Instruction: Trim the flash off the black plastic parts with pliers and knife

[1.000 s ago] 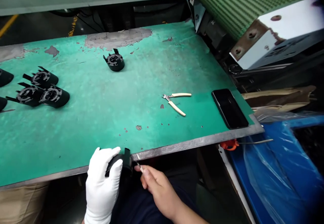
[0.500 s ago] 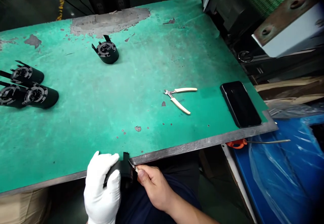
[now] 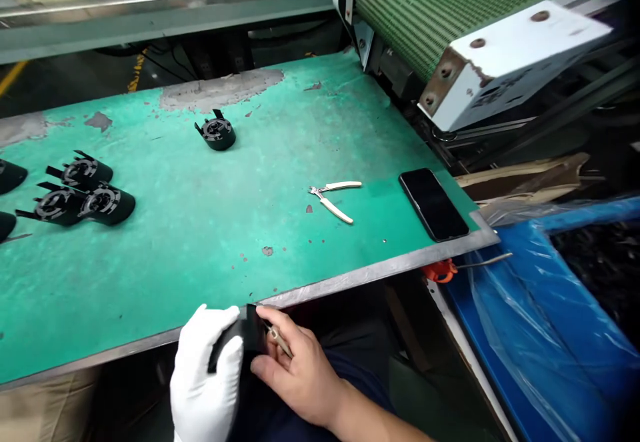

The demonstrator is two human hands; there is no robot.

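My left hand (image 3: 207,369), in a white glove, grips a black round plastic part (image 3: 251,330) at the front edge of the table. My bare right hand (image 3: 300,369) has its thumb and index finger on the right side of that part. A small knife with a pale handle (image 3: 281,342) is tucked among the right fingers; its tip is hidden by the part and the fingers. Beyond my hands, cream-handled side cutters (image 3: 331,201) lie spread on the table.
The green table (image 3: 200,262) has a metal edge. Several similar black parts (image 3: 107,203) stand at left, one black part (image 3: 219,133) farther back. A phone (image 3: 434,204) lies at right, near a blue plastic-lined bin (image 3: 510,295). A green conveyor belt (image 3: 450,9) rises behind.
My view has tilted up, showing more of the conveyor and bin. The right thumb and index finger have moved onto the black part; the knife has shifted back into the palm.
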